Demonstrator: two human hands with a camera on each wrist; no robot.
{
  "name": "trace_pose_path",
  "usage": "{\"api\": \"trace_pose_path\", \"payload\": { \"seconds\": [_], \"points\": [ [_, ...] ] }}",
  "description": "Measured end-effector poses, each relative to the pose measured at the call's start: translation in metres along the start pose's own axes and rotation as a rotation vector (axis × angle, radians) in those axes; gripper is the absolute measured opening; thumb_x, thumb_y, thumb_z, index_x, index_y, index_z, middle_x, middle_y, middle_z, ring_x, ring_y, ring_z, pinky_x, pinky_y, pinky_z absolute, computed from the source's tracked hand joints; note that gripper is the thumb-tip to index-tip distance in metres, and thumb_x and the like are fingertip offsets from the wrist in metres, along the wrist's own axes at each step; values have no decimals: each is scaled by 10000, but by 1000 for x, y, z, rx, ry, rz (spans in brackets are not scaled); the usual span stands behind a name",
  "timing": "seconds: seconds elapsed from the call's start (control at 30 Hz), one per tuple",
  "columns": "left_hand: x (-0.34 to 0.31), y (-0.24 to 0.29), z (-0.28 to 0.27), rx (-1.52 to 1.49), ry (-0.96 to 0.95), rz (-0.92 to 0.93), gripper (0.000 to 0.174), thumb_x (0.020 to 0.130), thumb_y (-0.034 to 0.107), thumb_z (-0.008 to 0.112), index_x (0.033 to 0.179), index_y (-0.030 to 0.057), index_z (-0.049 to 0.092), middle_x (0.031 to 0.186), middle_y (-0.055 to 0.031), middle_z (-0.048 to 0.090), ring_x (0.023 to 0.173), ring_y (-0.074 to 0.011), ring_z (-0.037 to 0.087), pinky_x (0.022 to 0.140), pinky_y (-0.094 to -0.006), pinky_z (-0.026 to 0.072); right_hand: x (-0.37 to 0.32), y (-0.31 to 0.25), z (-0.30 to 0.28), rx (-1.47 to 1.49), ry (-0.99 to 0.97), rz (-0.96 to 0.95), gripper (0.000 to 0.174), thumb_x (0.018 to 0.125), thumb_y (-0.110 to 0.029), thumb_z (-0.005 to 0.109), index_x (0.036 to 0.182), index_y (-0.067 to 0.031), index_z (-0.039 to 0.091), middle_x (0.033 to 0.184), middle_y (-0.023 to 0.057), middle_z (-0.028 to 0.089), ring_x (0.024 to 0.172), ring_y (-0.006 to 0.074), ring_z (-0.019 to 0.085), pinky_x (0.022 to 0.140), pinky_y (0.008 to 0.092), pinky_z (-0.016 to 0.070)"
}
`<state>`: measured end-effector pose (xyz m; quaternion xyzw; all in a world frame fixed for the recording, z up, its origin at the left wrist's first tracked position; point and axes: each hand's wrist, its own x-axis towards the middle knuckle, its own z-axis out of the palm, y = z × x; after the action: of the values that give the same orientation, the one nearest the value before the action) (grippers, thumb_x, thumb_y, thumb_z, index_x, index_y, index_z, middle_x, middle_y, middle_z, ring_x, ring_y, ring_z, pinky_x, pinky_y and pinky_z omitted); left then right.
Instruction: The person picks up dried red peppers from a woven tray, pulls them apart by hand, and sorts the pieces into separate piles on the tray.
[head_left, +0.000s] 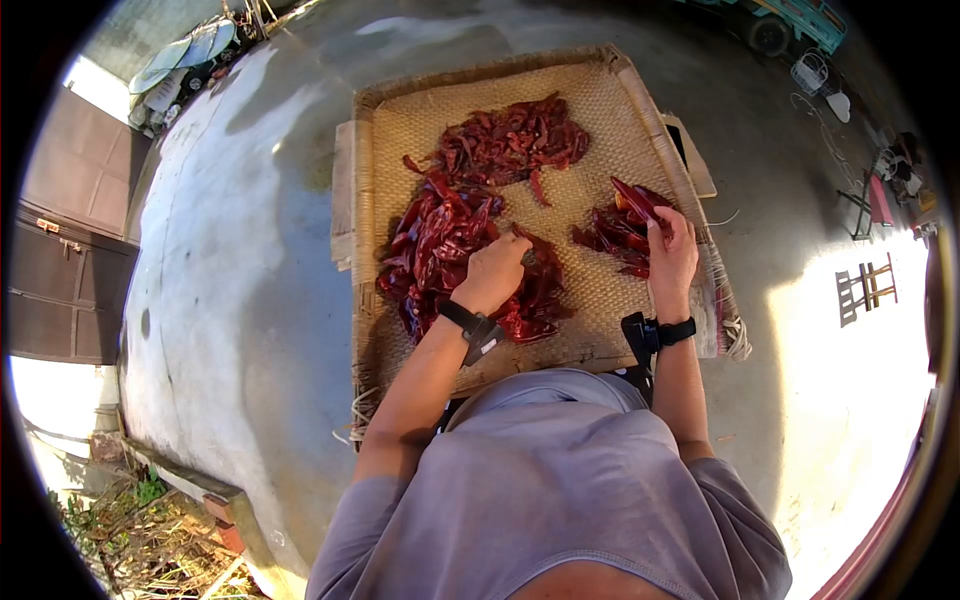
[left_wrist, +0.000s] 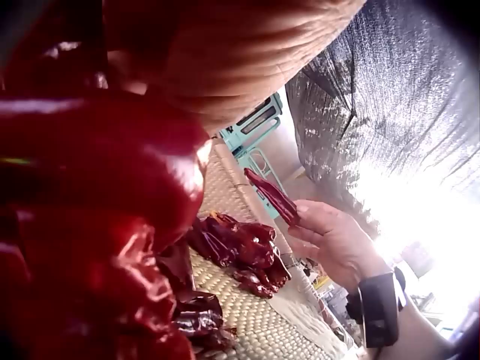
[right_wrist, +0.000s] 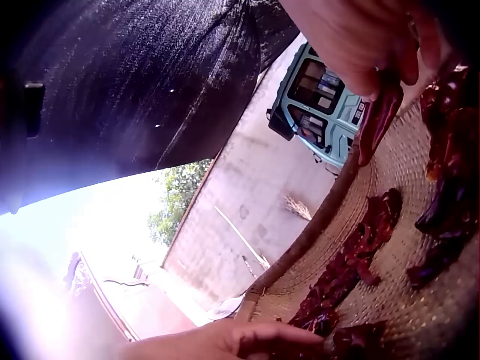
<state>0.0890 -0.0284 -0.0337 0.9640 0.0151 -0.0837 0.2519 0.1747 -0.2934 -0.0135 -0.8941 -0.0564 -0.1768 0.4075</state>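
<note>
A large heap of shiny dried red chili peppers [head_left: 430, 250] covers the left of a woven tray [head_left: 590, 330]. My left hand [head_left: 492, 272] lies over that heap's right side with fingers bent; I cannot tell whether it grips anything. Peppers [left_wrist: 97, 217] fill the near part of the left wrist view, below that hand. At the tray's right my right hand [head_left: 673, 250] pinches one long dried chili pepper [head_left: 634, 197] between thumb and fingers, tip pointing away. This hand is just above a smaller pile of peppers [head_left: 612, 235].
Toward the tray's far side lies a spread of darker, shrivelled red chili pieces [head_left: 510, 140]. The tray has a raised rim [head_left: 480, 80] and rests on wooden boards [head_left: 343, 190]. Beyond are a teal vehicle [right_wrist: 319, 97], a wall [right_wrist: 240, 187] and a small stool [head_left: 880, 282] on the concrete.
</note>
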Motion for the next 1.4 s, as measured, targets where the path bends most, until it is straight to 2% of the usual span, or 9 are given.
{"api": "trace_pose_path", "payload": {
  "seconds": [0.17, 0.2, 0.3, 0.4, 0.63, 0.97, 1.17, 1.37, 1.4],
  "points": [
    [6, -8, 10, 136, 4, 114, 208, 969, 85, 577, 1170, 97, 625, 1063, -131, 662, 900, -356, 647, 742, -489, 520, 1, 15, -5, -199, 165, -155, 263, 936, -136, 673, 1195, -113, 631, 1192, 111, 629, 1158, 341, 550, 983, 450, 459],
    [5, -10, 13, 130, 61, 162, 190, 974, 73, 562, 1153, 98, 620, 1005, -138, 671, 820, -362, 654, 682, -493, 521, -3, 10, -4, -173, 112, -162, 262, 938, -128, 670, 1196, -98, 629, 1179, 110, 631, 1094, 315, 592, 933, 429, 491],
    [-1, 17, -17, 11, -42, -45, 177, 982, 125, 594, 1151, 77, 582, 1113, -130, 670, 997, -338, 657, 787, -475, 521, -20, -14, 13, 149, -172, -82, 294, 941, -130, 674, 1224, -87, 608, 1055, 95, 663, 871, 260, 664, 747, 379, 541],
    [-5, 18, -25, -160, 117, -70, 210, 1017, 159, 575, 1208, 73, 558, 1110, -129, 688, 976, -308, 675, 774, -450, 531, -41, -29, 30, 29, -533, -143, 467, 921, -164, 693, 1347, -108, 509, 1051, 144, 673, 912, 324, 678, 748, 413, 541],
    [-11, 26, -44, -687, 210, -201, 327, 1062, 160, 520, 1369, 53, 481, 1086, -129, 692, 804, -184, 666, 703, -349, 529, -57, -27, 55, -156, -814, -127, 614, 831, -150, 717, 1386, -106, 458, 1120, 207, 662, 979, 405, 662, 807, 494, 532],
    [-6, 15, -18, -732, 157, -135, 284, 1029, 123, 565, 1300, 36, 566, 1052, -105, 656, 808, -160, 635, 713, -342, 532, -12, -16, -6, -221, -434, 39, 553, 827, -98, 730, 1344, -92, 535, 1097, 139, 633, 986, 321, 643, 775, 445, 531],
    [-2, 16, -8, -617, 98, 23, 276, 961, 85, 628, 1230, 22, 616, 1108, -121, 671, 824, -195, 624, 753, -365, 532, -13, -6, -18, -419, -206, -125, 510, 851, -94, 720, 1335, -84, 560, 1111, 132, 628, 986, 294, 642, 832, 420, 529],
    [2, 42, -3, -634, -6, 159, 265, 918, 83, 658, 1169, -2, 639, 993, -116, 708, 824, -217, 642, 773, -359, 516, -30, -41, -2, 309, -671, -36, 414, 873, -123, 719, 1262, -39, 605, 1176, 149, 655, 1005, 297, 656, 851, 374, 525],
    [3, 44, 0, -712, 11, 196, 262, 922, 109, 670, 1152, -10, 638, 902, -116, 704, 815, -224, 651, 766, -351, 512, -32, -37, 5, 296, -629, -184, 336, 889, -128, 702, 1202, -28, 632, 1140, 146, 679, 990, 282, 663, 827, 373, 521]
  ]
}}
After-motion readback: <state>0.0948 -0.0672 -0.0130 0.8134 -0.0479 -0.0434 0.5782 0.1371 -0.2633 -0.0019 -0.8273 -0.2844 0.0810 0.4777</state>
